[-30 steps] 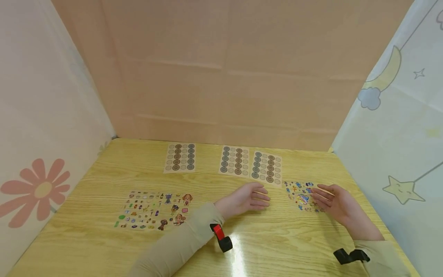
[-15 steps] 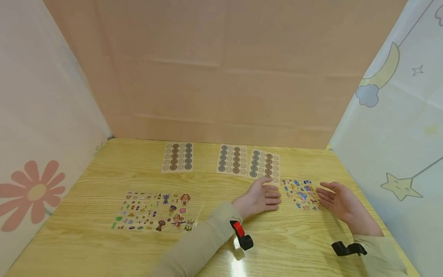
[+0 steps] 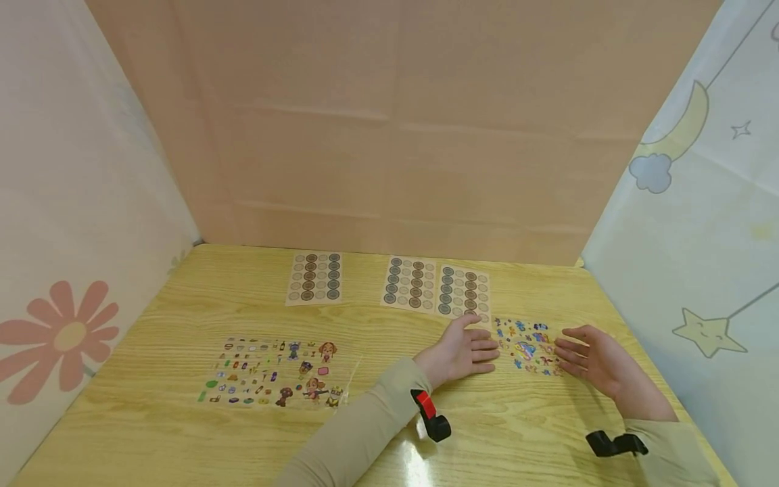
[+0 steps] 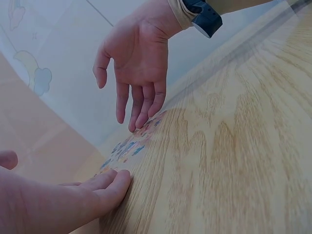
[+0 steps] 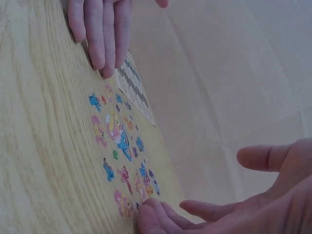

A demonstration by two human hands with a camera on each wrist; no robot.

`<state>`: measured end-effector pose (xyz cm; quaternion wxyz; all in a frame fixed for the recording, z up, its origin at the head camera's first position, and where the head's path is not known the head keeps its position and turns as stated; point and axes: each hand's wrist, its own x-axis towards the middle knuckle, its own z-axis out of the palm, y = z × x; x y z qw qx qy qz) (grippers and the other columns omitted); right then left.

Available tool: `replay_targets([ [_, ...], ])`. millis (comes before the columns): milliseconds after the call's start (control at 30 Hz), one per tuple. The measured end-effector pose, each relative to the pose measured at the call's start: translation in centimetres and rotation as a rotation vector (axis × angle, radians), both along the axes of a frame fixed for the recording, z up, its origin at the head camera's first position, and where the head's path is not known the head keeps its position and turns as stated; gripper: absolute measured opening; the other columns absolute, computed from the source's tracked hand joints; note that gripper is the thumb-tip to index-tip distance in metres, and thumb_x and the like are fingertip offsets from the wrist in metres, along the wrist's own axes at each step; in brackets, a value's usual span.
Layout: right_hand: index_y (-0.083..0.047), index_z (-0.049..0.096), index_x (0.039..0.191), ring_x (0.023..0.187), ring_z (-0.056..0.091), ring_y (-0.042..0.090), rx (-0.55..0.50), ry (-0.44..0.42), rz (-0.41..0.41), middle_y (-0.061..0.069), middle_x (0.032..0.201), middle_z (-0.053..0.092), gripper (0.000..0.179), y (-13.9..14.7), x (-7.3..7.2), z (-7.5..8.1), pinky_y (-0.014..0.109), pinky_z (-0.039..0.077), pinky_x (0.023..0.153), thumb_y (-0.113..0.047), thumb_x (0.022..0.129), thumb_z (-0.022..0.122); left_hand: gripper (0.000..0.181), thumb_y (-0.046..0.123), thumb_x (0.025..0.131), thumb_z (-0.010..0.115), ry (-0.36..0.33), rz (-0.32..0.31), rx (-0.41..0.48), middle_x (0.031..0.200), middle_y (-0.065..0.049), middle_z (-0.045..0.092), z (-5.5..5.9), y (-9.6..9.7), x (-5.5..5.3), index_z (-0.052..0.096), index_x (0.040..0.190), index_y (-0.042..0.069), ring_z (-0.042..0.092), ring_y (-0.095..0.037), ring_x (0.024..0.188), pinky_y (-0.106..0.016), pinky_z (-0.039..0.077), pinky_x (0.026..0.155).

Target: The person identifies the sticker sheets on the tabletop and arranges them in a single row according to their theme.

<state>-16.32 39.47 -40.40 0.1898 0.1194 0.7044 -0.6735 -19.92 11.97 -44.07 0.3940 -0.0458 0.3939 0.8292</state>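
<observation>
A clear sheet of colourful pony stickers (image 3: 525,350) lies flat on the table between my two hands. My left hand (image 3: 459,353) is at its left edge, fingers straight and side by side, thumb raised. At the right edge my right hand (image 3: 593,358) faces it with loosely straight fingers, thumb apart. In the right wrist view, the right fingertips (image 5: 152,209) meet the near end of the pony stickers (image 5: 122,134). From the left wrist view, the left fingertips (image 4: 119,183) rest low beside the stickers. Neither hand grips anything.
Behind the left hand is a paper sheet of round coin-like prints (image 3: 464,291). Similar sheets lie near the back, one in the middle (image 3: 409,283) and one further left (image 3: 314,278). A larger clear cartoon sticker sheet (image 3: 274,372) is at left. Fabric panels (image 3: 389,135) enclose the table.
My left hand has moved right, up to the pony sticker sheet, uncovering the larger sheet's right end. The pony sheet lies slightly further left. My right hand has barely shifted.
</observation>
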Motion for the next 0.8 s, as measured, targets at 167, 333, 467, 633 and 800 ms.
replay_targets([
  [167,-0.003,0.021,0.143,0.099,0.055,0.010,0.085,0.002,-0.002,-0.002,0.111,0.053,0.050,-0.15,0.01,0.21,0.033,0.048,0.089,-0.031,0.104,0.037,0.071,0.039,0.095,0.044,-0.004,-0.004,0.006,0.136,-0.031,0.043,0.04,-0.07,0.08,0.030,0.142,-0.013,0.039,-0.044,0.128,-0.055,0.032,0.106],
  [333,0.008,0.003,0.148,0.096,0.052,0.006,0.202,0.024,0.022,0.006,0.120,0.048,0.068,-0.23,0.12,0.38,0.031,0.047,0.087,-0.036,0.104,0.032,0.072,0.039,0.094,0.045,0.005,0.001,0.000,0.135,-0.031,0.044,0.11,-0.03,0.08,0.031,0.141,-0.013,0.040,-0.043,0.128,-0.054,0.033,0.106],
  [467,0.011,-0.003,0.147,0.097,0.054,0.002,0.214,0.036,0.062,0.024,0.134,0.038,0.071,-0.20,0.13,0.39,0.033,0.047,0.092,-0.038,0.105,0.027,0.072,0.040,0.094,0.045,0.010,-0.004,-0.001,0.135,-0.030,0.045,0.05,0.13,0.14,0.031,0.141,-0.013,0.039,-0.042,0.129,-0.054,0.033,0.106],
  [633,0.008,0.001,0.146,0.100,0.059,0.008,0.101,0.041,0.060,0.021,0.128,0.045,0.066,-0.16,0.12,0.33,0.038,0.046,0.096,-0.034,0.105,0.030,0.072,0.039,0.094,0.044,0.010,-0.004,0.004,0.135,-0.029,0.046,-0.06,0.23,0.18,0.030,0.141,-0.013,0.040,-0.041,0.129,-0.054,0.033,0.106],
  [800,-0.001,0.021,0.137,0.102,0.062,0.014,-0.036,0.022,0.048,0.003,0.115,0.054,0.044,-0.43,0.03,0.22,0.037,0.047,0.095,-0.029,0.105,0.033,0.072,0.040,0.094,0.044,0.007,-0.003,0.014,0.135,-0.029,0.046,-0.13,0.11,0.29,0.030,0.142,-0.013,0.040,-0.041,0.129,-0.054,0.033,0.106],
])
